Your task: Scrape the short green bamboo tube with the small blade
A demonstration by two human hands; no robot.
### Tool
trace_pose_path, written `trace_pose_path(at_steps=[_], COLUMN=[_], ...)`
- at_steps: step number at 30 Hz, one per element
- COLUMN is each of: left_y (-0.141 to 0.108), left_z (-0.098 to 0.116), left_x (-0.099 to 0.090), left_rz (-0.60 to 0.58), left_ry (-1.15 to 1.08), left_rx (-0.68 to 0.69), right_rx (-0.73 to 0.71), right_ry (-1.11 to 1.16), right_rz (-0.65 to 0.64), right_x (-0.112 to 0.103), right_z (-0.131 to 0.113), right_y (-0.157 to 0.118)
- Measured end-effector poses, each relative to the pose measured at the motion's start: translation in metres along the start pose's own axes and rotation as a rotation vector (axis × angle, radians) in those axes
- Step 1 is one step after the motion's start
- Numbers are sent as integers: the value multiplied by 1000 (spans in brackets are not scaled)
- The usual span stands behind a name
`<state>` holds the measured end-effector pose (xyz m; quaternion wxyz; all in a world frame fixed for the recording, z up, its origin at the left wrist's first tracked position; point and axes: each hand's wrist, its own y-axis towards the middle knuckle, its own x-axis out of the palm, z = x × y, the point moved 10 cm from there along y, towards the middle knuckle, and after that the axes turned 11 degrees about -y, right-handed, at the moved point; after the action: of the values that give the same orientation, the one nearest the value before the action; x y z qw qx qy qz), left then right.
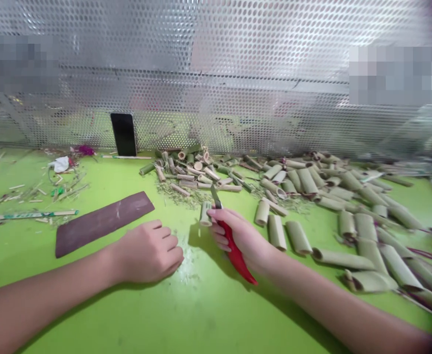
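My right hand [238,233] is closed around a knife with a curved red handle [236,255], its short blade [216,196] pointing up and away. At the fingertips of that hand is a short bamboo tube [205,214], seemingly pinched beside the blade and casting a shadow on the green table [145,314]. My left hand [151,251] rests on the tabletop as a loose fist, knuckles up. Its fingers curl under, so whatever is inside, if anything, stays hidden. Just beyond the left wrist lies a brown sandpaper strip [105,221].
Many cut bamboo tubes [300,236] are spread over the right side, with a pile of smaller pieces [191,169] at the back. A phone [124,134] leans on the perforated metal screen [216,98]. Scraps, a white crumpled piece [61,163] and a thin stick [35,215] lie left.
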<state>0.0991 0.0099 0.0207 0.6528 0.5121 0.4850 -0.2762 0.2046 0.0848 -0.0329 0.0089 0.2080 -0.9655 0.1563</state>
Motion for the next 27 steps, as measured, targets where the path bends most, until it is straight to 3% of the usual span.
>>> trace_pose_path(at_steps=[4,9,11,14,17,22,27], left_y=[2,-9,-13,-9,-7,-13,-10], left_z=[-1,-39,-46,-45,-46,-56,-52], left_x=[-6,-11,-10,-10,-12,-2,10], left_rz=[48,193,205,197,192,57,-72], left_ry=[-99,-512,-589,-666,-685,-574,-512], left_rx=[-49,-464,-542,-519,-517,-629,-569], right_rx=[9,15,21,2,-54,-300,-520], right_ry=[-57,-246,-307,-392,-536,-1070,-1526], right_rz=[-8,-60,-101,-144,-131,71,-11], right_x=[-1,22,35,47,42,18,40], right_z=[0,-5,-6,-8,-16,-44,-34], right_y=[-1,-13,-17,-17,-17,-25,-28])
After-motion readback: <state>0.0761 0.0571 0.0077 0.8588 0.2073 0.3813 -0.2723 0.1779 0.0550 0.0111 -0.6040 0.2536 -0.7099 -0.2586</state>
